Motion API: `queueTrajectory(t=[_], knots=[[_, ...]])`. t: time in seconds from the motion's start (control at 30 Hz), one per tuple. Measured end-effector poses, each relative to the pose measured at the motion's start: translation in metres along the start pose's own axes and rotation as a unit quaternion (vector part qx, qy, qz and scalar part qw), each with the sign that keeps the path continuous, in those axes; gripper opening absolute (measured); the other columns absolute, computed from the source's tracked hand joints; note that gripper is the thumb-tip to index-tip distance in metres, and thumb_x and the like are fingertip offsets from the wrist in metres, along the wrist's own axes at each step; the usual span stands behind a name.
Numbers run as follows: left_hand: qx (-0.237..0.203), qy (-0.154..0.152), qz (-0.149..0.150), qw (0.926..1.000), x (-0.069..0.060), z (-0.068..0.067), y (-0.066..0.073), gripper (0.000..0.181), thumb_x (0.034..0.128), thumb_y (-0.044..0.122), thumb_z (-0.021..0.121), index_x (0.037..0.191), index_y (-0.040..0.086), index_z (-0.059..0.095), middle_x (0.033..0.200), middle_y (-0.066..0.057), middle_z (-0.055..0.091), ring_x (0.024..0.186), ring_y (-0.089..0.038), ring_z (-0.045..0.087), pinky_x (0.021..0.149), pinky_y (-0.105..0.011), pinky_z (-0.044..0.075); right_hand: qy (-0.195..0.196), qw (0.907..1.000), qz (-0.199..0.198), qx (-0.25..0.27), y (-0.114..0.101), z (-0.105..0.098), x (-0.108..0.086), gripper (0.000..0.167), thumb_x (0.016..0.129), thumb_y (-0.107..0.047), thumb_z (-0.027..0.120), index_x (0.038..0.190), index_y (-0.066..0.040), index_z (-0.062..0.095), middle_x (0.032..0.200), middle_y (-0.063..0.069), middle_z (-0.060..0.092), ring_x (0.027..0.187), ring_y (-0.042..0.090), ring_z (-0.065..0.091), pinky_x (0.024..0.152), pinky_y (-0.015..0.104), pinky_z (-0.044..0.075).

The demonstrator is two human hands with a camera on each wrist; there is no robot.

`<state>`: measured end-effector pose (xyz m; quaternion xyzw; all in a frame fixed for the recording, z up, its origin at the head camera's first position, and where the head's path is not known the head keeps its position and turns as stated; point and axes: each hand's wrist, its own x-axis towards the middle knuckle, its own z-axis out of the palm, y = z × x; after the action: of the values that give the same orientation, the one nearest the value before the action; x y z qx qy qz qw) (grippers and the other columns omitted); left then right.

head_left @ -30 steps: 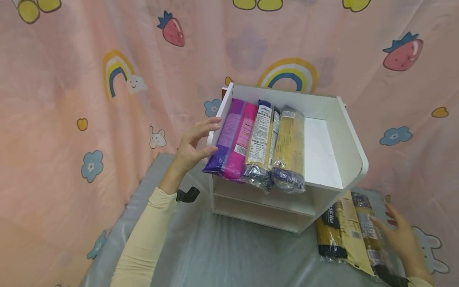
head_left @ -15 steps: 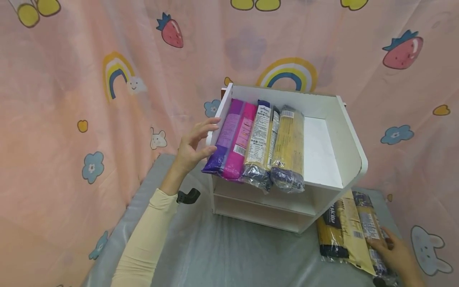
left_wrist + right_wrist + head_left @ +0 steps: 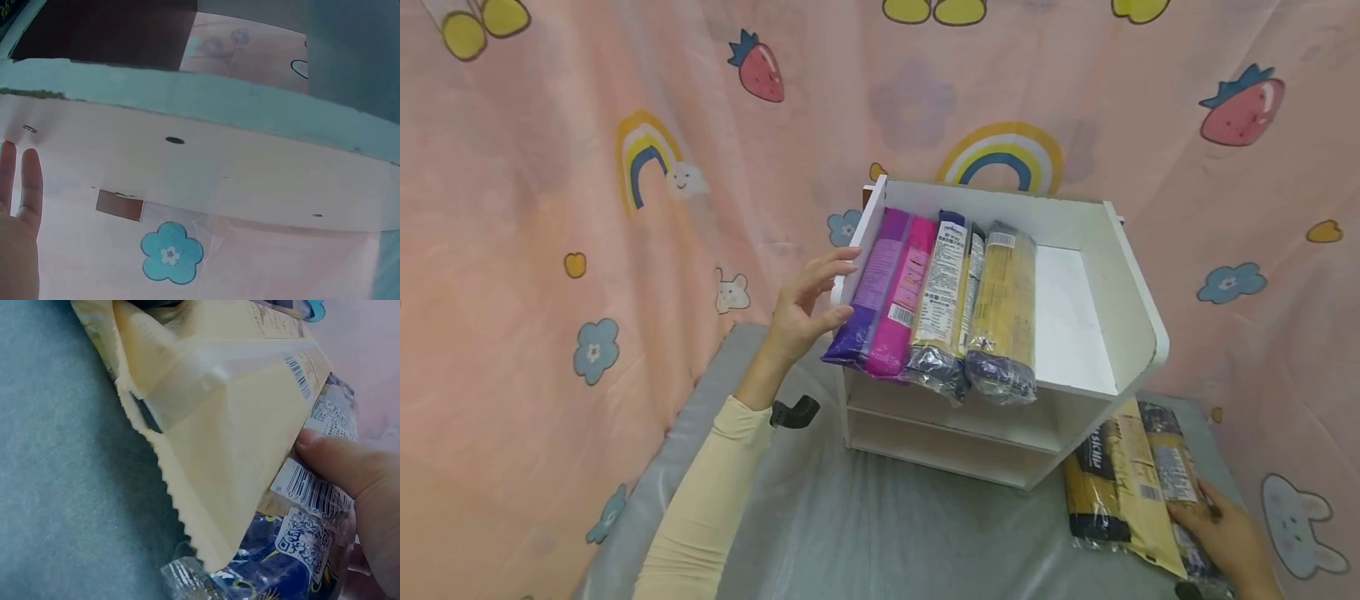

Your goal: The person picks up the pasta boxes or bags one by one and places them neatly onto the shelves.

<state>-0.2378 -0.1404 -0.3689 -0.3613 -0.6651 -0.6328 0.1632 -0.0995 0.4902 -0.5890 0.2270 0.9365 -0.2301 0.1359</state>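
My right hand (image 3: 1232, 537) grips the rightmost pasta packet (image 3: 1171, 467), a clear bag with dark blue ends, on the table. In the right wrist view the thumb (image 3: 337, 459) lies on its label, while the other fingers are mostly hidden at its far side. Beside it lie a cream packet (image 3: 1138, 487) and a black-and-yellow pasta packet (image 3: 1092, 492). My left hand (image 3: 801, 308) rests with extended fingers against the left side panel of the white shelf (image 3: 1075, 308). On the shelf's top lie a purple-pink packet (image 3: 887, 292) and pasta packets (image 3: 1003, 308).
Lower compartments (image 3: 955, 450) of the shelf face the front. A grey cloth (image 3: 880, 542) covers the table. Behind it hangs a pink patterned curtain (image 3: 820, 142). The shelf's right side panel (image 3: 1131, 283) rises next to the bare part of its top.
My right hand has moved down and left onto the rightmost pasta packet and taken hold of it. The left hand has stayed at the shelf's side.
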Motion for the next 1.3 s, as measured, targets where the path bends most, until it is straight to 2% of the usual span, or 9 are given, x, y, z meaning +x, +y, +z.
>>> queueTrajectory(t=[0.1,0.27,0.37,0.5,0.83,0.97,1.07,1.17,1.3], knots=[[0.0,0.003,-0.002,1.0,-0.001,0.001,-0.001,0.045,0.0847,0.05,0.072,0.128,0.046,0.06,0.148,0.009,0.052,0.139,-0.018,0.043,0.105,-0.052,0.04,0.037,0.9993,0.003,0.001,0.0,0.002,-0.002,0.104,0.087,-0.067,0.06,0.147,0.011,0.028,0.132,0.045,0.046,0.111,0.059,0.053,0.069,0.051,0.054],[-0.003,0.007,-0.004,1.0,-0.001,0.002,-0.001,0.046,0.0836,0.055,0.071,0.127,0.046,0.06,0.146,0.012,0.052,0.139,-0.017,0.043,0.105,-0.065,0.036,0.079,0.9968,0.009,-0.001,0.0,0.004,-0.005,0.098,0.085,-0.066,0.063,0.143,0.008,0.038,0.119,0.041,0.059,0.1,0.055,0.061,0.064,0.049,0.052],[0.0,0.009,-0.004,1.0,-0.001,0.003,-0.001,0.046,0.0832,0.058,0.07,0.127,0.047,0.06,0.145,0.014,0.052,0.139,-0.018,0.043,0.104,-0.068,0.035,0.095,0.9951,0.025,0.012,-0.002,0.005,-0.008,0.094,0.086,-0.065,0.063,0.143,0.007,0.041,0.123,0.04,0.058,0.102,0.056,0.06,0.064,0.05,0.052],[0.007,0.01,-0.006,0.9999,-0.001,0.004,0.0,0.046,0.0832,0.061,0.069,0.127,0.048,0.059,0.147,0.011,0.052,0.14,-0.02,0.042,0.107,-0.065,0.036,0.117,0.9916,0.039,0.039,-0.005,0.008,-0.012,0.086,0.089,-0.058,0.063,0.144,0.004,0.04,0.13,0.039,0.052,0.106,0.056,0.057,0.069,0.053,0.051],[0.005,0.007,-0.006,0.9999,0.0,0.004,0.0,0.047,0.0836,0.057,0.07,0.128,0.046,0.059,0.147,0.015,0.051,0.141,-0.019,0.04,0.109,-0.065,0.035,0.186,0.9769,0.031,0.101,-0.006,0.016,-0.02,0.074,0.089,-0.039,0.072,0.144,0.001,0.043,0.128,0.038,0.055,0.101,0.055,0.057,0.073,0.055,0.048],[0.004,0.007,-0.008,0.9999,0.0,0.005,0.0,0.047,0.0834,0.056,0.071,0.128,0.047,0.06,0.147,0.015,0.051,0.14,-0.018,0.041,0.108,-0.065,0.034,0.184,0.9754,0.036,0.116,-0.004,0.014,-0.023,0.073,0.088,-0.036,0.073,0.144,0.0,0.044,0.126,0.037,0.057,0.099,0.054,0.059,0.057,0.04,0.049],[-0.001,0.008,-0.006,0.9999,0.0,0.004,-0.001,0.045,0.0841,0.054,0.071,0.127,0.046,0.06,0.146,0.015,0.051,0.141,-0.019,0.041,0.107,-0.061,0.037,0.182,0.9751,0.037,0.121,-0.001,0.011,-0.023,0.072,0.089,-0.037,0.072,0.145,-0.002,0.044,0.125,0.037,0.058,0.092,0.049,0.061,0.048,0.029,0.043],[-0.005,0.01,-0.005,0.9999,0.0,0.003,-0.001,0.044,0.0842,0.052,0.071,0.127,0.045,0.061,0.146,0.015,0.051,0.141,-0.019,0.041,0.106,-0.053,0.04,0.185,0.9741,0.037,0.124,0.001,0.008,-0.022,0.072,0.088,-0.037,0.072,0.145,-0.003,0.044,0.122,0.036,0.061,0.08,0.039,0.062,0.046,0.027,0.043],[-0.004,0.01,-0.007,0.9999,0.0,0.003,0.001,0.045,0.0838,0.054,0.071,0.127,0.046,0.061,0.146,0.013,0.052,0.141,-0.02,0.04,0.106,-0.049,0.042,0.191,0.9724,0.043,0.126,0.001,0.003,-0.024,0.071,0.088,-0.038,0.073,0.144,-0.005,0.046,0.12,0.034,0.063,0.065,0.016,0.056,0.046,0.028,0.043]])
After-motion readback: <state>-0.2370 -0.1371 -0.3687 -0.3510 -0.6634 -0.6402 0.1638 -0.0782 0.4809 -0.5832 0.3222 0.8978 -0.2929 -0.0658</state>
